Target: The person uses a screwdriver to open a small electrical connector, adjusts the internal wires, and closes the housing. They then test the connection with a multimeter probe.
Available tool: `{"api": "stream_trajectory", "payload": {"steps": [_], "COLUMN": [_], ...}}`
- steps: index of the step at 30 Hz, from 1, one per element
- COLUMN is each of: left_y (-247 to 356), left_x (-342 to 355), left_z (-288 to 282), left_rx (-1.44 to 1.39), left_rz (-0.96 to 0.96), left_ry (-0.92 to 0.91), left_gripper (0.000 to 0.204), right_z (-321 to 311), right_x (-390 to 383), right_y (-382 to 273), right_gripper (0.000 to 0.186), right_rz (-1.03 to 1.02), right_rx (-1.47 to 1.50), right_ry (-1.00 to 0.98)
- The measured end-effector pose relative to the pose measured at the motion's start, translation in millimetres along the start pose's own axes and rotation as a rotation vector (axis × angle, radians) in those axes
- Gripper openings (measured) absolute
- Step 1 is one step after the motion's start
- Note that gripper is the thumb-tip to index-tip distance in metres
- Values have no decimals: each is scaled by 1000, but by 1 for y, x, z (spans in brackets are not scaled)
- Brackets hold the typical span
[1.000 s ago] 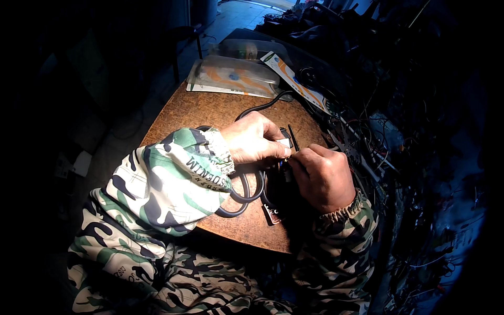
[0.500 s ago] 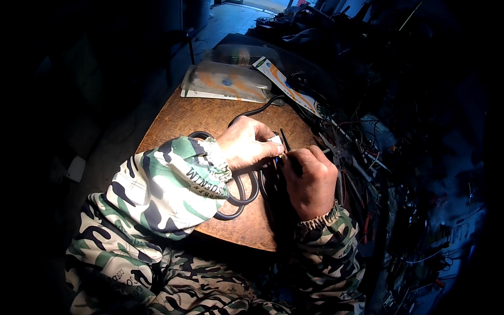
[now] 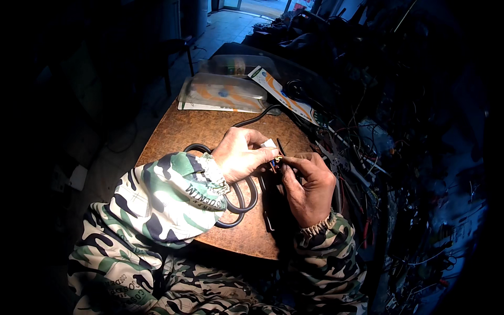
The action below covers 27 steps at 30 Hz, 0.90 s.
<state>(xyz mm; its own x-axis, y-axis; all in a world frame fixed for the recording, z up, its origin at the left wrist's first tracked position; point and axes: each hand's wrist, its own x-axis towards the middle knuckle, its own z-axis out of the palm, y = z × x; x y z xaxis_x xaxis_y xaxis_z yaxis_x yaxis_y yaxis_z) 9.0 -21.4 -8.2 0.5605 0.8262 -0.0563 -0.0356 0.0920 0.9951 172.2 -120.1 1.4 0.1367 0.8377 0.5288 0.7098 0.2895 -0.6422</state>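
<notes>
My left hand (image 3: 239, 155) is closed, its thumb and fingers pinching a small white piece (image 3: 269, 143) over the wooden tabletop. Thin coloured wires (image 3: 276, 161), blue, yellowish and reddish, show just beside the left thumb tip. My right hand (image 3: 312, 186) meets them from the right, thumb and forefinger drawn together at the wires; what lies between those fingertips is too small and shaded to name. A thin dark rod (image 3: 281, 147) sticks up between the two hands, and I cannot tell what holds it. Thick black cable (image 3: 253, 197) lies in loops under and beside my left wrist.
Clear plastic packages with printed cards (image 3: 223, 92) lie at the tabletop's far end, beside a long white-and-orange card (image 3: 283, 94). Pliers (image 3: 336, 160) and tangled wires crowd the right side. The wooden tabletop (image 3: 173, 128) narrows toward my lap. A dark chair (image 3: 178, 47) stands far left.
My right hand has turned, and its thumb and forefinger now show at the wires. More of the coloured wires is visible. The left hand keeps its pinch; the whole view has shifted slightly.
</notes>
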Motion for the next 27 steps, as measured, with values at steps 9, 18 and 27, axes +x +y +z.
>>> {"api": "stream_trajectory", "payload": {"steps": [9, 18, 27], "left_y": [-2, -2, -2], "left_x": [-1, -5, -4], "left_z": [0, 2, 2], "left_rx": [43, 115, 142], "left_rz": [38, 81, 82], "left_ry": [13, 44, 54], "left_gripper": [34, 35, 35], "right_z": [2, 5, 2], "right_x": [-1, -2, 0], "right_y": [6, 11, 0], "right_gripper": [20, 21, 23], "right_rz": [-34, -53, -159], "right_rx": [133, 174, 14], "right_ry": [0, -33, -43]}}
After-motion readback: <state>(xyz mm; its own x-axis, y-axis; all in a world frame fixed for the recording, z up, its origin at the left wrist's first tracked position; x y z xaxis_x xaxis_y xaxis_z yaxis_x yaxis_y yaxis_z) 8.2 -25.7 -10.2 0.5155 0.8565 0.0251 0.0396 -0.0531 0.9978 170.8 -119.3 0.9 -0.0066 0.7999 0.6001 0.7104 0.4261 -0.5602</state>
